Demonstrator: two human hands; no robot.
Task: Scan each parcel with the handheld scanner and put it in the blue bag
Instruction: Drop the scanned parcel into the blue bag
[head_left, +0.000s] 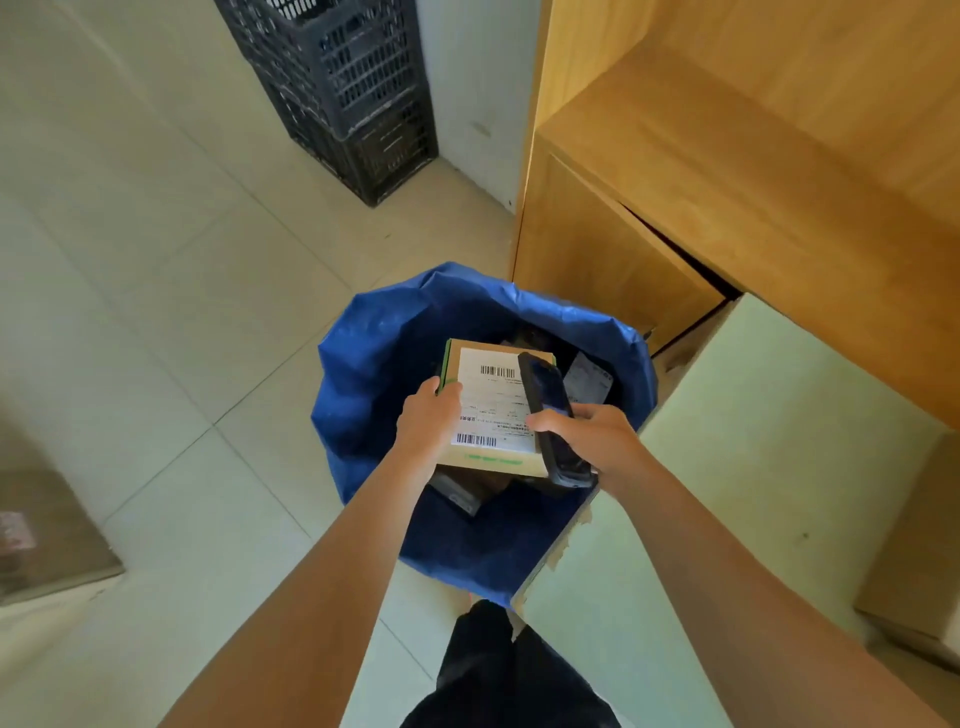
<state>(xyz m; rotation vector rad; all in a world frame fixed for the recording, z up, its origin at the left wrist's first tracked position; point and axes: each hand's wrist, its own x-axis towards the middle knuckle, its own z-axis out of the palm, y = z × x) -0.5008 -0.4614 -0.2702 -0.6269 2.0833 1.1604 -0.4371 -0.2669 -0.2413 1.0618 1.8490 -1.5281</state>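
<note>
My left hand (428, 418) grips the left edge of a flat cardboard parcel (491, 405) with a white barcode label and green trim. The parcel hangs over the open mouth of the blue bag (363, 364) on the floor. My right hand (592, 441) holds the black handheld scanner (550, 415), which lies across the parcel's right side. Dark parcels (589, 384) lie inside the bag beneath, partly hidden.
A pale table top (753, 467) with a chipped edge stands right of the bag. Behind it is a wooden cabinet (675, 208). Stacked black plastic crates (358, 93) stand at the back. A cardboard box (47, 525) sits on the tiled floor at the left.
</note>
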